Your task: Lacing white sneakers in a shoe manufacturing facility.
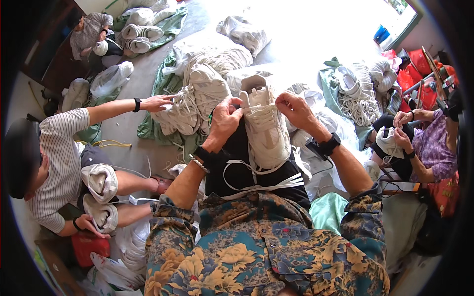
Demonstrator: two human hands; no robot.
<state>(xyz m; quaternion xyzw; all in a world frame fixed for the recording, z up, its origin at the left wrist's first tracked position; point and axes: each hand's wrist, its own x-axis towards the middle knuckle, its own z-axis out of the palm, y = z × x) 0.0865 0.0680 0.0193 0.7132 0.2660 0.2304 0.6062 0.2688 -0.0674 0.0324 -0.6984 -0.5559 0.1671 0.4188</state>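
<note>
A white sneaker (266,130) lies along my black-trousered thigh, toe toward me. My left hand (225,118) grips its left side near the tongue. My right hand (295,111) pinches the white lace at the upper eyelets on the right side. Loose white lace ends (256,180) trail over my lap below the shoe. Both wrists wear dark bands.
A big pile of white sneakers (197,93) on green cloth lies ahead. A person in a striped shirt (59,167) at left holds sneakers and reaches into the pile. Another person (424,148) at right works on a shoe. More shoes and laces (360,93) lie at right.
</note>
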